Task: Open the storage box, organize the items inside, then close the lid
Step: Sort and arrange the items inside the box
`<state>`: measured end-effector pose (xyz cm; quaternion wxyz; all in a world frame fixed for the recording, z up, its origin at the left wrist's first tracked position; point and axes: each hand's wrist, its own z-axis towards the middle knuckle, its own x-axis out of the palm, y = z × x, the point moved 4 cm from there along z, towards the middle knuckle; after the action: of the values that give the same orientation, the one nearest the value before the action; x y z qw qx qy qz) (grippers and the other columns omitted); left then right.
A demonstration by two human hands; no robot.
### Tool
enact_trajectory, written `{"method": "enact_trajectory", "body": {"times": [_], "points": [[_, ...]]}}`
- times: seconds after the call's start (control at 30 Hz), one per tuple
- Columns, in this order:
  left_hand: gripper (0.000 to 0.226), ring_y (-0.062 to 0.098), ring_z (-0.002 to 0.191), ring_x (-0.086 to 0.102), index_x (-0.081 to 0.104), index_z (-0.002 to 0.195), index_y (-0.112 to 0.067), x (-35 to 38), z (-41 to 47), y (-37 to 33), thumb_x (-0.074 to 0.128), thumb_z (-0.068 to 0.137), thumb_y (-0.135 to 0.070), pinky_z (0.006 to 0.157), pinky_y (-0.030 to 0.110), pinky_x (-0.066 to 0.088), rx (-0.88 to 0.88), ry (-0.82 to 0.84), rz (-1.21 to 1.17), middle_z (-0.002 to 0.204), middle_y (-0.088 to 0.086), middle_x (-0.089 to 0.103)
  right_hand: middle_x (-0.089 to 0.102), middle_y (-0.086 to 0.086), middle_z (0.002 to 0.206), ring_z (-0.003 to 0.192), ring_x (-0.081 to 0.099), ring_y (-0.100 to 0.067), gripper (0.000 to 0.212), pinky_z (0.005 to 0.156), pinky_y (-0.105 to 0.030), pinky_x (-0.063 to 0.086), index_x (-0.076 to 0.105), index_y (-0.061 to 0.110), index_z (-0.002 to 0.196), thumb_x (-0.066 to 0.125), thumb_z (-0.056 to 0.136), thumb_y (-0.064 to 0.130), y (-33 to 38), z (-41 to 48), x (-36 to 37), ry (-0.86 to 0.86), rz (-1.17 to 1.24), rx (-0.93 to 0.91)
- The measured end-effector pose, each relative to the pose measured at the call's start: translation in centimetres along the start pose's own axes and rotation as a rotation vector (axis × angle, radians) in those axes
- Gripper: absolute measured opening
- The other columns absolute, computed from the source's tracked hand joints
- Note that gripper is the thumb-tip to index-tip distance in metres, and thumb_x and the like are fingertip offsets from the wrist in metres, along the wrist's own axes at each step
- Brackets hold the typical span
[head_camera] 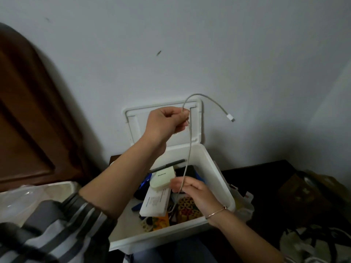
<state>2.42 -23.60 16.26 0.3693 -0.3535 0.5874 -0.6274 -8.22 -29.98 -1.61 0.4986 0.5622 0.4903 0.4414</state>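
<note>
Organizing the open storage box (pixel 218 179): pinching charging cable (pixel 190 145) high with left hand (pixel 165 123), lower with right hand (pixel 194 193); next, likely coiling.

The left hand (pixel 167 122) and its forearm are covering the lid's (pixel 197 126) left part and the storage box's (pixel 214 168) back left rim. The cable's (pixel 190 145) lower end is vanishing under the right hand (pixel 195 194). The white carton's (pixel 155 204) print is staying too small to read. The striped sleeve (pixel 62 234) is blurring and running off the bottom left corner.
</note>
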Motion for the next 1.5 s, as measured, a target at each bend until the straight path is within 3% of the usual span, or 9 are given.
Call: {"method": "enact_trajectory", "body": {"times": [0.13,0.23,0.47,0.6,0.7,0.83,1.07,1.33,1.5], "points": [[0.006,0.011,0.066,0.063,0.07,0.091,-0.003,-4.0,-0.5,-0.9,0.066,0.089,-0.008,0.07,0.02,0.057,0.008,-0.175,-0.076,0.074,0.006,0.066,0.073,0.0,0.091,0.093,0.067,-0.008,0.025,0.078,-0.015,0.05,0.072,0.026,0.094,0.049,0.096,0.015,2.5,-2.3,-0.7,-0.089,-0.01,-0.097],[0.008,0.012,0.068,0.063,0.067,0.09,-0.005,-6.4,-0.8,0.1,0.061,0.093,-0.01,0.068,0.018,0.057,-0.078,-0.159,-0.172,0.079,0.007,0.065,0.072,-0.003,0.081,0.087,0.068,-0.014,0.031,0.078,-0.021,0.051,0.073,0.026,0.088,0.047,0.097,0.013,5.4,-2.9,-1.8,-0.178,0.066,-0.176],[0.03,0.013,0.113,0.06,0.061,0.121,-0.025,-5.1,-5.4,7.0,0.048,0.098,-0.038,0.091,0.028,0.048,-0.319,0.328,0.08,0.121,-0.004,0.066,0.074,-0.004,0.087,0.09,0.071,-0.018,0.022,0.071,-0.022,0.055,0.068,0.015,0.091,0.047,0.097,0.014,13.8,-2.5,-2.3,-0.237,0.38,-0.34],[0.029,-0.003,0.116,0.051,0.061,0.124,-0.029,-3.2,-8.6,10.6,0.048,0.099,-0.036,0.087,0.014,0.037,-0.28,0.539,0.373,0.126,-0.016,0.06,0.074,0.0,0.09,0.091,0.071,-0.014,0.019,0.071,-0.022,0.056,0.062,0.014,0.095,0.044,0.099,0.016,17.3,-2.6,-2.8,-0.288,0.491,-0.401],[0.02,-0.005,0.104,0.055,0.065,0.111,-0.017,-2.7,-9.4,12.3,0.054,0.097,-0.025,0.083,0.011,0.039,-0.235,0.58,0.492,0.107,-0.02,0.062,0.074,0.002,0.088,0.088,0.071,-0.012,0.02,0.068,-0.02,0.055,0.062,0.015,0.095,0.043,0.099,0.015,19.3,-3.3,-4.3,-0.328,0.559,-0.473],[0.019,0.006,0.087,0.062,0.07,0.083,-0.019,-5.0,-8.4,12.0,0.057,0.096,-0.023,0.083,0.021,0.045,-0.115,0.464,0.569,0.085,-0.009,0.068,0.074,0.006,0.085,0.081,0.071,-0.007,0.02,0.065,-0.017,0.054,0.063,0.018,0.096,0.043,0.099,0.018,19.6,-4.9,-7.8,-0.45,0.513,-0.501],[0.019,0.007,0.062,0.063,0.074,0.086,-0.02,-9.8,-5.9,4.0,0.057,0.096,-0.02,0.077,0.029,0.055,0.103,-0.016,0.168,0.06,-0.005,0.064,0.073,0.007,0.07,0.064,0.068,-0.003,0.018,0.055,-0.013,0.052,0.063,0.014,0.099,0.046,0.098,0.016,13.7,-5.1,-11.2,-0.531,0.303,-0.199],[0.02,0.009,0.048,0.04,0.075,0.089,-0.018,-6.9,-7.0,-8.4,0.056,0.097,-0.021,0.046,0.016,0.033,0.362,0.107,0.074,0.056,-0.004,0.054,0.057,-0.003,0.057,0.04,0.048,-0.007,0.027,0.039,-0.016,0.035,0.068,0.002,0.086,0.059,0.091,0.027,9.1,-2.9,-7.2,-0.385,0.007,0.22],[0.021,0.009,0.05,0.035,0.075,0.089,-0.02,-5.8,-7.2,-11.1,0.056,0.097,-0.024,0.046,0.015,0.028,0.424,0.128,0.187,0.054,-0.007,0.053,0.062,-0.005,0.063,0.044,0.053,-0.008,0.038,0.04,-0.018,0.033,0.065,0.001,0.093,0.058,0.09,0.038,11.4,-2.8,-5.7,-0.358,-0.269,0.132]]}}
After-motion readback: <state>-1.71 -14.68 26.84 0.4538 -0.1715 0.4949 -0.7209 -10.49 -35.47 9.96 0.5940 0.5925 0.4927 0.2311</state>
